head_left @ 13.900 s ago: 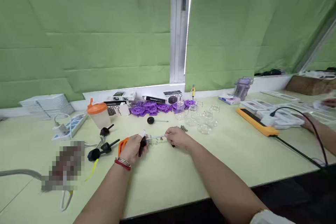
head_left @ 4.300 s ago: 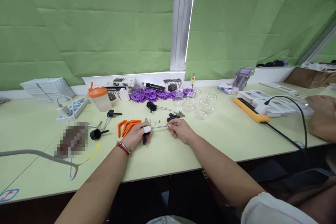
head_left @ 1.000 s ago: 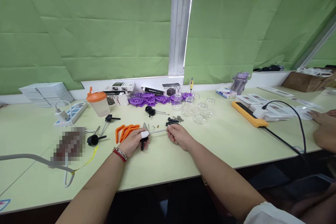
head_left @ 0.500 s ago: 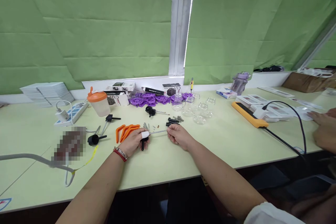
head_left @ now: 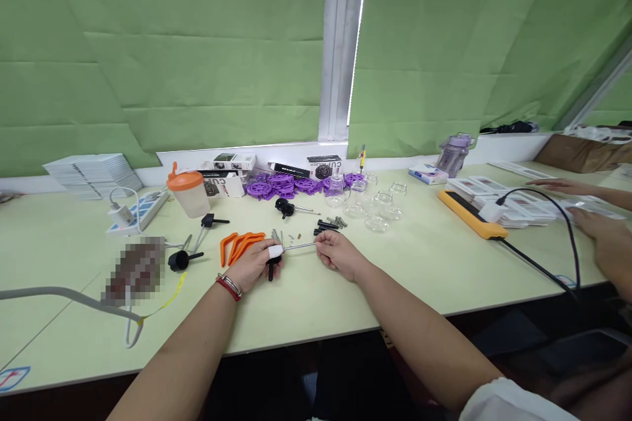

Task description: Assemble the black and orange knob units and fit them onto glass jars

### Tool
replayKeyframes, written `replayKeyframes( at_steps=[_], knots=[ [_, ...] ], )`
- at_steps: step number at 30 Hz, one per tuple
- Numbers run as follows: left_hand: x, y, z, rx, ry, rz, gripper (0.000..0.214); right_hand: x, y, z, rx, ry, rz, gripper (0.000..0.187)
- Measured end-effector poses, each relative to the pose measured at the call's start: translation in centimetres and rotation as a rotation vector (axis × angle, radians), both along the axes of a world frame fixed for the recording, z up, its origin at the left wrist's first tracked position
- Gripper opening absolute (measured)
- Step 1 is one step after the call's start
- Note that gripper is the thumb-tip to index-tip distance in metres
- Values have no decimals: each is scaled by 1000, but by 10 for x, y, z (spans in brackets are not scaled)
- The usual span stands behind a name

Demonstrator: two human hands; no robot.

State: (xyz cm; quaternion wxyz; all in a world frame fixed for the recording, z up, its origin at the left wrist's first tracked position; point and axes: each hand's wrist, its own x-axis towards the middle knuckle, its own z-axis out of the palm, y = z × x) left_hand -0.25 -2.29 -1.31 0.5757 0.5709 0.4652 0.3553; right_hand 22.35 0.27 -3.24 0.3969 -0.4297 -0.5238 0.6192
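Just below the middle of the frame, my left hand (head_left: 254, 264) is closed around a black handle (head_left: 270, 271) mostly hidden under my fingers. My right hand (head_left: 337, 254) pinches the other end of the thin metal rod (head_left: 299, 247) that spans between my hands over the desk (head_left: 316, 302). The tiny parts (head_left: 294, 235) behind the rod are too small to identify, and a co-worker's hand (head_left: 605, 243) is cut off at the right edge.

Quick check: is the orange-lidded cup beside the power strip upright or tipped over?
Upright. The orange-lidded cup stands on its base on the table, with its lid on top.
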Motion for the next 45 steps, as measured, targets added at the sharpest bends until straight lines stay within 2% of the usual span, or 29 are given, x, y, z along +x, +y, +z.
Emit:
replayKeyframes(
  at_steps=[15,27,32,39,45],
  knots=[
    [-1,2,-2,-29,-51,-11,16,-1,0,1,-43,-18,-6,30],
    [0,0,1,-16,-2,-7,15,0,-2,4,-19,9,-11,20],
    [0,0,0,-16,-48,-24,14,0,-2,3,-18,-24,-5,26],
    [0,0,-1,-15,12,2,18,-1,-4,6,-18,-41,-5,33],
    [-1,1,-2,-11,-51,-30,16,-2,-2,6,-41,4,-39,22]
  ],
)
